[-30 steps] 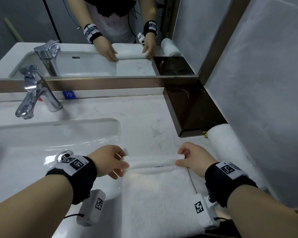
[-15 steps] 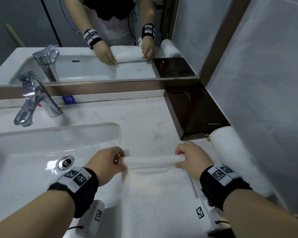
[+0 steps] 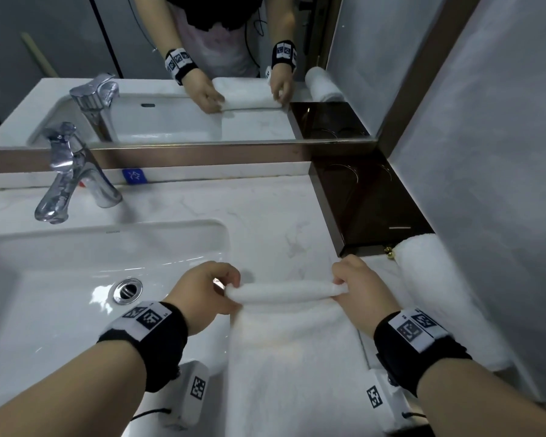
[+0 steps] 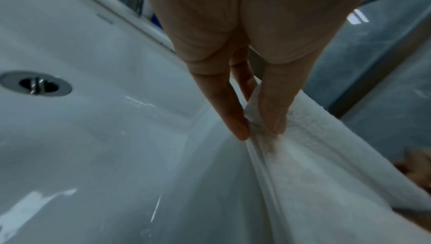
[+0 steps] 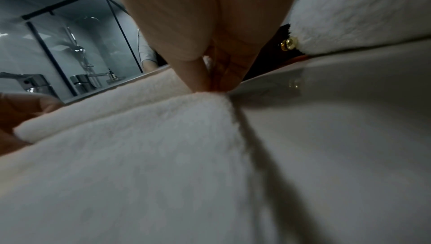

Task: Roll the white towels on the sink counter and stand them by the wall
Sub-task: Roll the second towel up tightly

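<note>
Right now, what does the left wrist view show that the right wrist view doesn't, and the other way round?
Only the left wrist view shows the sink basin with its drain, and the left hand pinching the left end of the towel's rolled edge.

Only the right wrist view shows the finished rolled towel by the wall, the brass knob beside it, the bare countertop and the right hand pinching the right end.

Both show the white towel being rolled, mostly still flat, and a glimpse of the opposite hand.
</note>
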Available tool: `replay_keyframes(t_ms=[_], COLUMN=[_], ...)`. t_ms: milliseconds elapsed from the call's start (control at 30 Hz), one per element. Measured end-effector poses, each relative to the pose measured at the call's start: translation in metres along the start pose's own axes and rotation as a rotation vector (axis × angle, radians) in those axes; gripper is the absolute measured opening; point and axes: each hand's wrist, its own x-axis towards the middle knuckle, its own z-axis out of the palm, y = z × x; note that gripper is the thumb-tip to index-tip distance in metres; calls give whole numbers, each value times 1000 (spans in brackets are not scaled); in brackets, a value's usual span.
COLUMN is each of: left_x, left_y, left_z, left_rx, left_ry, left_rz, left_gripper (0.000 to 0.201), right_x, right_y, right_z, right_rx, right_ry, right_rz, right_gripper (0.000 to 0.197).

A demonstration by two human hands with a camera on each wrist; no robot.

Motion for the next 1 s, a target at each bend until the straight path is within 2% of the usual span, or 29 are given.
replay_keyframes(t_ms=[167,433,567,667,833,1000], left_x=[-3,-7,-15,-20,-23,-22], left_y=[-1,-6,-5,-7,-6,-6], left_z=[-1,1,3,5,4,1], left_rx=[13,-111,-231,-291,-390,-402], left_ry=[-24,-45,-48,-48,-89,-102], left_rz=[-30,-134,-148,-140,-181,-220], left_gripper=[32,37,31,30,6,16], right_x=[-7,-21,-23,-24,-26,-28], right_y=[2,3,6,8,5,2], right_z=[1,3,4,3,0,-3], right_rx=[66,178,261,316,272,225], right_ry=[-3,-45,19,54,20,26], right_rz=[39,87,133,155,171,217], right_gripper=[44,29,41,41,38,31])
